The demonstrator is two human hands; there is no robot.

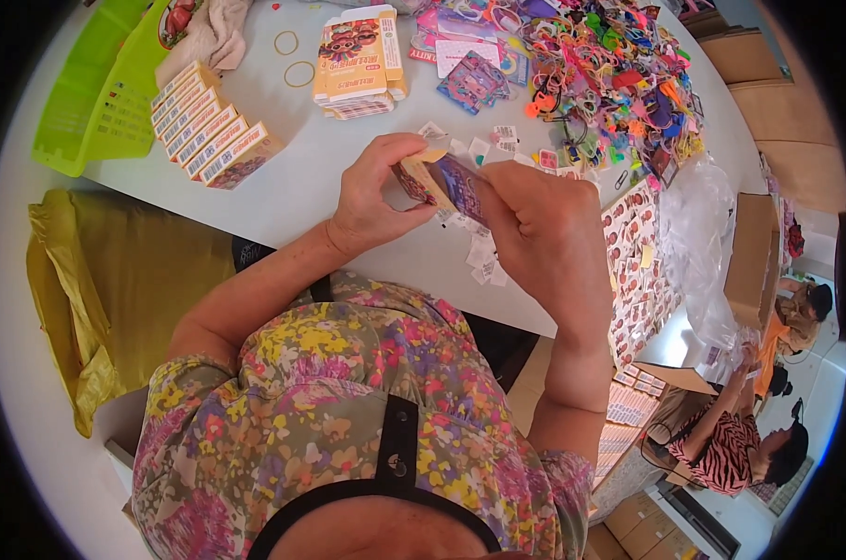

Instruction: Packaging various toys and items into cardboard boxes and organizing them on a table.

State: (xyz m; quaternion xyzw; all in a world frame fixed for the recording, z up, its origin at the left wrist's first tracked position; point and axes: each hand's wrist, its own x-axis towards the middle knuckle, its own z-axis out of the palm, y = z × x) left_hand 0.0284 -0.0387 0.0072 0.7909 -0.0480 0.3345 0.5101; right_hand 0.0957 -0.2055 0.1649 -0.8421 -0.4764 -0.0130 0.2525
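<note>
My left hand (367, 196) is closed round a small cardboard box (415, 183), thumb on the near side and fingers on the far side. The box tilts, with its yellow end flap raised toward the right. At that end, a purple printed packet (460, 189) is pinched in my right hand (546, 219); how much of it lies inside the box I cannot tell. Small white barcode labels (483, 257) are scattered on the table under both hands. Beyond my hands lies a stack of flattened yellow and white boxes (353, 61).
Several filled boxes stand in a row (213, 131) at the left, near a green basket (105, 112). Colourful hair ties and trinkets (609, 75) are heaped at the far right. Sticker sheets (633, 271) and clear plastic (703, 252) lie at the right edge. Another person (735, 448) works beyond.
</note>
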